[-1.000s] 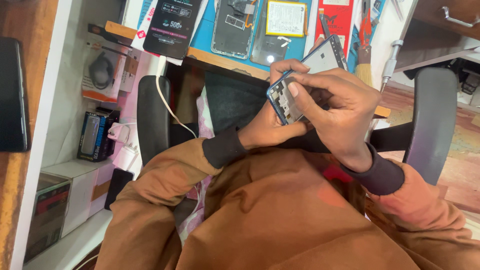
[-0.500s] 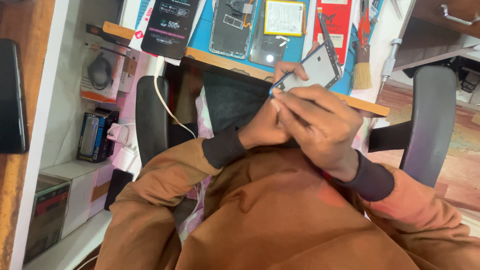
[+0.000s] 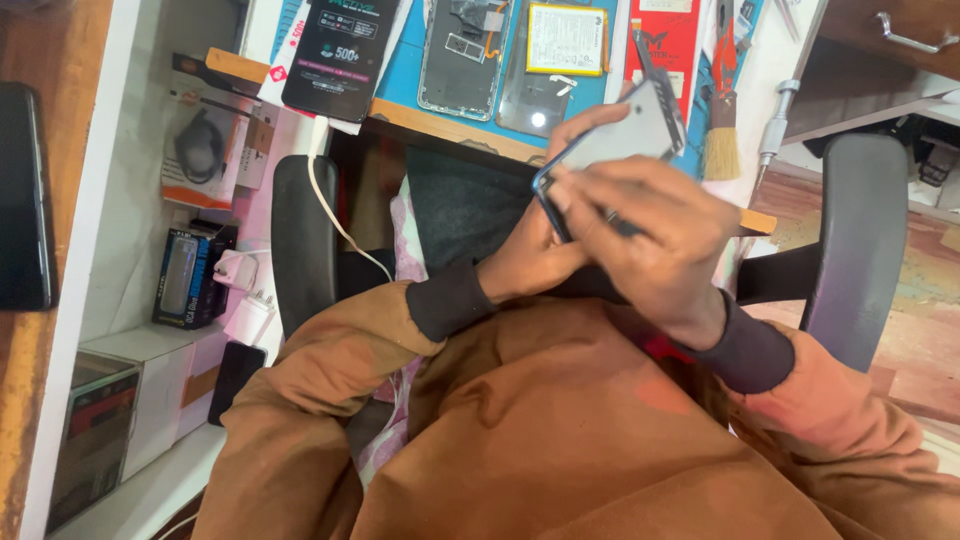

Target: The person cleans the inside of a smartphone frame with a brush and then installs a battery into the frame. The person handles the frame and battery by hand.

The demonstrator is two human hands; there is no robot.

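Beyond a blue work mat (image 3: pixel 405 90) strewn with phone parts, a phone frame (image 3: pixel 625 135) is being clasped edge-on by the left hand (image 3: pixel 535 250), steadied so the right hand (image 3: pixel 650 235) is pinching its rim

Both hands up in front of chest, working one phone frame (image 3: pixel 628 135), grey back plate w/ dark blue rim, tilted. Left hand (image 3: pixel 535 255) grips it from below, thumb side on rim. Right hand (image 3: pixel 650 225) lies over the top, fingers curled on frame's lower edge; small detail under them blurred. Behind, blue mat (image 3: pixel 405 75) at desk's near edge carries an opened phone (image 3: pixel 465 55), a battery (image 3: pixel 567 38), a brush (image 3: pixel 720 150) near mat's right edge. White cable (image 3: pixel 335 215) hangs off desk edge by chair armrest (image 3: pixel 303 240).
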